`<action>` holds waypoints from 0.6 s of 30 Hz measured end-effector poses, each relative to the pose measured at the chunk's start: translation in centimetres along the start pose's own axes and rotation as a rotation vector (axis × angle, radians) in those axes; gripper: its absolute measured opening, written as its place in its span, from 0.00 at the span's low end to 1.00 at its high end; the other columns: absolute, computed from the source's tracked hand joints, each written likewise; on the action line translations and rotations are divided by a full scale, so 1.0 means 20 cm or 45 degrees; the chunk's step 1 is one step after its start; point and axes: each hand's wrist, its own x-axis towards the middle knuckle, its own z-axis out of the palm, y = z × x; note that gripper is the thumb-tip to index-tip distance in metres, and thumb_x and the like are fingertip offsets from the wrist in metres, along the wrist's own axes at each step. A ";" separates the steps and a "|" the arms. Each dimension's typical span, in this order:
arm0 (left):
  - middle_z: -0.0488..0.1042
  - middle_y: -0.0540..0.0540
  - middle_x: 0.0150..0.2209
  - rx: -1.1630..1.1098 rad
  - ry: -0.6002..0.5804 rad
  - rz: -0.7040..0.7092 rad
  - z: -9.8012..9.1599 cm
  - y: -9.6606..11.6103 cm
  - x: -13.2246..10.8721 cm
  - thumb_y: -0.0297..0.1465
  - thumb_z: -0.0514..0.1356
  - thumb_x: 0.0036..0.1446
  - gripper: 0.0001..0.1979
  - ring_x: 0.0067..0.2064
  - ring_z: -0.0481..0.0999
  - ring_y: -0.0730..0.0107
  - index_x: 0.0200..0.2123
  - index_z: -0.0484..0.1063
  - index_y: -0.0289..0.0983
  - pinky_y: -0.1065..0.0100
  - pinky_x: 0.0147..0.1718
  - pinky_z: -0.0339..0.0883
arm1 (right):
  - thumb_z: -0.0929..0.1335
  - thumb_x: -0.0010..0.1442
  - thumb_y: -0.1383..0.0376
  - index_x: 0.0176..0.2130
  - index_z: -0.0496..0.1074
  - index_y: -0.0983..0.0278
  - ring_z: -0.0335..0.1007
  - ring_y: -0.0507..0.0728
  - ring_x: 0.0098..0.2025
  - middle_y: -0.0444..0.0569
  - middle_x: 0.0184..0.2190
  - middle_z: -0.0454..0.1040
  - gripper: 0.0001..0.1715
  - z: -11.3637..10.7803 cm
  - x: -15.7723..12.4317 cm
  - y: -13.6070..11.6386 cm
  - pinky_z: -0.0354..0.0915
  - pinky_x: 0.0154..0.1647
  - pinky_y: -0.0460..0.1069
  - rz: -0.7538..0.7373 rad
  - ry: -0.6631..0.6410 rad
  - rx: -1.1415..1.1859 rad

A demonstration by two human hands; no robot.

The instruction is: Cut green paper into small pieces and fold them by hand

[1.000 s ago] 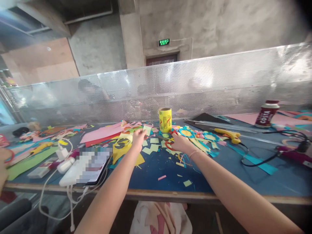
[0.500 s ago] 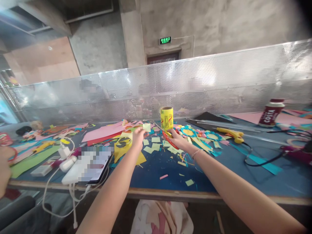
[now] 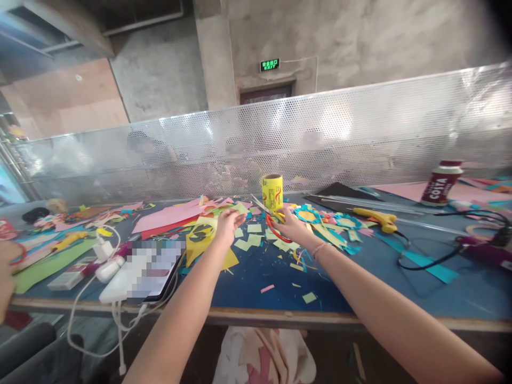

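My left hand (image 3: 227, 223) is closed in a pinch on a small pale green paper piece (image 3: 240, 208), held just above the blue table (image 3: 256, 288). My right hand (image 3: 288, 226) grips red-handled scissors (image 3: 270, 218), their blades open and pointing left toward the paper piece. Below both hands lie several pale green paper squares (image 3: 253, 228) and scraps. A yellow tape roll (image 3: 272, 192) stands just behind the scissors.
A tablet (image 3: 148, 266) with a white charger and cables lies left. Pink sheets (image 3: 168, 217), a yellow cut-out (image 3: 202, 234), a yellow glue gun (image 3: 376, 217), a Costa bottle (image 3: 442, 184) and black cable sit around. Another person's hand (image 3: 6, 272) shows at far left. A perforated metal screen backs the table.
My right hand has lifted the scissors off the table and turned the open blades toward the paper. My left hand has kept the green piece raised, shifting slightly.
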 end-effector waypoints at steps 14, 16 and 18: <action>0.69 0.51 0.20 0.007 -0.010 -0.038 0.00 0.00 -0.01 0.27 0.65 0.36 0.08 0.24 0.70 0.77 0.22 0.69 0.33 0.72 0.28 0.65 | 0.65 0.52 0.51 0.47 0.60 0.62 0.69 0.59 0.42 0.53 0.43 0.72 0.27 0.03 0.02 0.01 0.65 0.38 0.51 0.034 0.012 0.334; 0.70 0.51 0.20 0.027 -0.019 -0.034 0.01 0.00 -0.01 0.27 0.65 0.37 0.08 0.25 0.71 0.76 0.22 0.68 0.33 0.72 0.29 0.66 | 0.65 0.52 0.51 0.47 0.59 0.62 0.69 0.59 0.43 0.53 0.44 0.72 0.27 0.03 0.02 0.02 0.66 0.38 0.51 0.018 0.001 0.378; 0.70 0.50 0.21 0.047 -0.014 -0.032 0.01 0.00 -0.02 0.27 0.65 0.37 0.08 0.26 0.72 0.75 0.21 0.67 0.34 0.71 0.30 0.67 | 0.65 0.52 0.51 0.48 0.59 0.62 0.70 0.58 0.42 0.53 0.44 0.72 0.28 0.02 0.02 0.02 0.66 0.39 0.51 0.009 -0.021 0.426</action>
